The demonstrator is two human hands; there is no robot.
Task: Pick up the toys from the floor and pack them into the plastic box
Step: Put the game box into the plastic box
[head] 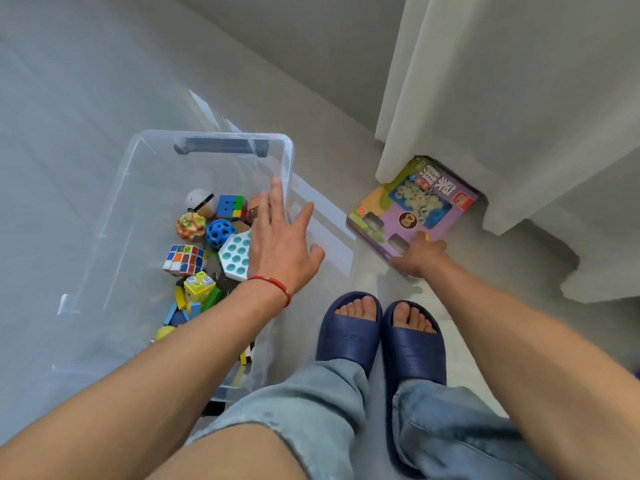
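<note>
Right hand on the game box, left hand spread over the bin.

The right hand [417,258] curls its fingers over the near corner of the purple game box [412,209], which lies on the floor half under the curtain [485,98]. The left hand [282,237] (red bracelet at the wrist) hovers with fingers spread wide, holding nothing, above the right rim of the clear plastic box [287,161], where cubes, balls and blocks already lie.

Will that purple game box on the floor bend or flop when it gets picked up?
Probably not much: the purple game box looks like flat, stiff cardboard. It lies flat, so it shouldn't roll. The right hand grips only its near edge, so the far end, tucked under the curtain, may droop.
</note>
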